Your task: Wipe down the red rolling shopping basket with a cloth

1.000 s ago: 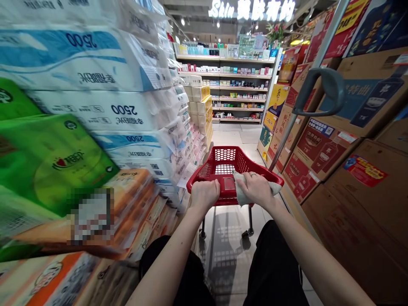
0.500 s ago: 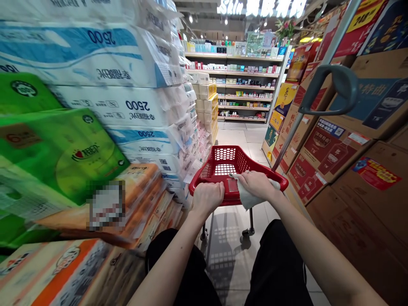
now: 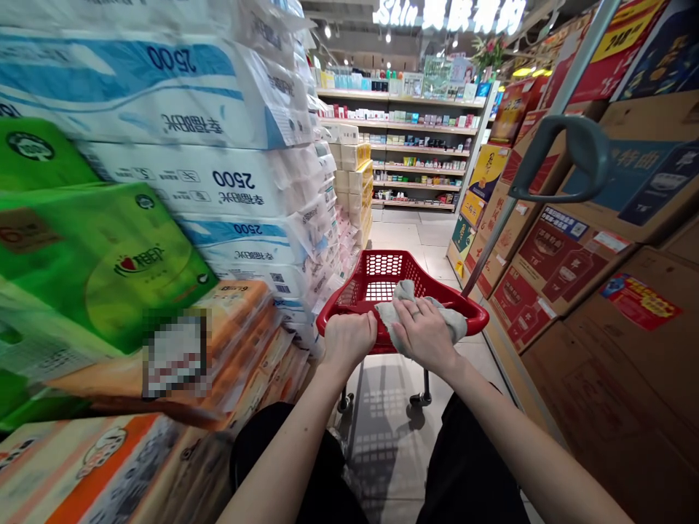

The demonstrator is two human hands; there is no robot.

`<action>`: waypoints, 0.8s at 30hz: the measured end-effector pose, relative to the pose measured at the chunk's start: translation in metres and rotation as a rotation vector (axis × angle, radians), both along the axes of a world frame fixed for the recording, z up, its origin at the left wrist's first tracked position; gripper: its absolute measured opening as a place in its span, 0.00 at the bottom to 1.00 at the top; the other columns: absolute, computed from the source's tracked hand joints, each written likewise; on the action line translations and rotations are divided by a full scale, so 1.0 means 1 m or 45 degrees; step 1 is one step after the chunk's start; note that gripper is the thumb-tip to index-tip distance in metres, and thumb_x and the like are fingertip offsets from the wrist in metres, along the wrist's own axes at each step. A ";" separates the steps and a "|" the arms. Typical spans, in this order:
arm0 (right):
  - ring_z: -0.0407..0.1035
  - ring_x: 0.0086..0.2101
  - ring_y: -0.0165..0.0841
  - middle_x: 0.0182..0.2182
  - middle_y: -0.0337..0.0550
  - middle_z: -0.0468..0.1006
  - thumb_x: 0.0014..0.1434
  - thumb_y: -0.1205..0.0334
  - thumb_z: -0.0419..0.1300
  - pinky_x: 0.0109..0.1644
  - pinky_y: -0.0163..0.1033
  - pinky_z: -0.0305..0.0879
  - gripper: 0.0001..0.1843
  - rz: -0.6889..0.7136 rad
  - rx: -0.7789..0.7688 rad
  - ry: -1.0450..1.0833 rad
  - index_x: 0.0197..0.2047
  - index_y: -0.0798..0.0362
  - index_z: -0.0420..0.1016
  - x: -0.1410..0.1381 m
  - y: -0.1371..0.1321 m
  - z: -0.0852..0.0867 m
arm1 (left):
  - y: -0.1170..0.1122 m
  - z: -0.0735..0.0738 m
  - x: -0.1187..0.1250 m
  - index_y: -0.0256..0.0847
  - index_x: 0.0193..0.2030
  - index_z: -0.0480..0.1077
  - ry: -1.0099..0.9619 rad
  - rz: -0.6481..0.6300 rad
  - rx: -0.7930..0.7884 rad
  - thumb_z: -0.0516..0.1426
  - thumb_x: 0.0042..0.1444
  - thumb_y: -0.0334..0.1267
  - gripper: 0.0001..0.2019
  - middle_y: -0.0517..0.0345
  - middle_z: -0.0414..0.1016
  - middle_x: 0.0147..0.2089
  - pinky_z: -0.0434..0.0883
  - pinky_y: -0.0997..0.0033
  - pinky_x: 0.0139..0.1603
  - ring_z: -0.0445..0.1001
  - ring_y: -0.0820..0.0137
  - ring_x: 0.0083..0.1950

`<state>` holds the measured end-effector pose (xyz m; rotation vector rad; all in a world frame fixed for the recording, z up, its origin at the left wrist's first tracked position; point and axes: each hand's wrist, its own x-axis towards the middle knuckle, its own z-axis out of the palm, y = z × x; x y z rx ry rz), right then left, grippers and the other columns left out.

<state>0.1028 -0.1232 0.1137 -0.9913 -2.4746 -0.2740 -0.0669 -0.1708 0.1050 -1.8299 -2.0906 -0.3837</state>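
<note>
A red plastic shopping cart (image 3: 382, 275) stands on the tiled aisle floor just in front of me. My left hand (image 3: 348, 340) is closed round its near rim at the left. My right hand (image 3: 423, 333) lies with fingers together on a pale grey cloth (image 3: 403, 292), pressing it onto the near rim beside the left hand. The cloth drapes over the rim and hangs a little inside the basket. A ring shows on one right finger. The cart basket looks bare inside.
Stacked packs of toilet paper and tissue (image 3: 180, 182) crowd the left side. Cardboard cartons (image 3: 590, 247) line the right. The cart's grey pull handle (image 3: 568, 156) rises at the right. Shelves of small goods (image 3: 404, 138) close the aisle's far end.
My right hand has slid the cloth leftward along the cart's near rim, closer to my left hand. The left hand keeps its grip; the view shifted slightly.
</note>
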 end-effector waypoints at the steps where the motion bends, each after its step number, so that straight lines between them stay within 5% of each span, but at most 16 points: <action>1: 0.60 0.54 0.45 0.55 0.54 0.69 0.67 0.54 0.39 0.61 0.50 0.47 0.27 0.007 0.000 -0.011 0.62 0.58 0.61 0.000 0.002 0.001 | 0.001 0.000 0.000 0.35 0.27 0.76 0.010 -0.010 0.002 0.36 0.64 0.42 0.30 0.45 0.77 0.27 0.60 0.65 0.32 0.74 0.62 0.28; 9: 0.72 0.34 0.35 0.33 0.45 0.79 0.68 0.49 0.32 0.40 0.37 0.61 0.33 0.043 -0.505 -0.383 0.36 0.52 0.76 0.003 0.054 0.028 | -0.006 0.003 0.012 0.35 0.27 0.73 0.019 -0.089 -0.027 0.36 0.65 0.43 0.29 0.46 0.76 0.28 0.60 0.66 0.33 0.73 0.63 0.29; 15: 0.72 0.38 0.35 0.35 0.45 0.79 0.69 0.49 0.34 0.45 0.38 0.60 0.31 0.122 -0.293 -0.229 0.39 0.51 0.76 0.016 0.044 0.022 | -0.012 0.015 -0.005 0.40 0.38 0.71 -0.076 -0.325 -0.101 0.37 0.65 0.44 0.23 0.53 0.76 0.39 0.63 0.71 0.38 0.73 0.68 0.41; 21: 0.65 0.51 0.42 0.52 0.52 0.73 0.67 0.54 0.41 0.58 0.48 0.53 0.25 0.208 0.053 -0.014 0.59 0.57 0.65 0.025 0.010 0.000 | -0.011 0.016 -0.017 0.40 0.31 0.72 -0.002 -0.117 -0.228 0.36 0.64 0.47 0.27 0.51 0.77 0.33 0.63 0.67 0.37 0.75 0.64 0.36; 24: 0.63 0.52 0.44 0.52 0.54 0.72 0.67 0.52 0.41 0.58 0.50 0.53 0.26 0.153 0.060 -0.016 0.60 0.58 0.63 0.024 0.004 -0.002 | -0.014 0.013 -0.009 0.39 0.32 0.74 0.012 -0.031 -0.216 0.35 0.64 0.46 0.28 0.49 0.78 0.32 0.63 0.65 0.37 0.75 0.63 0.34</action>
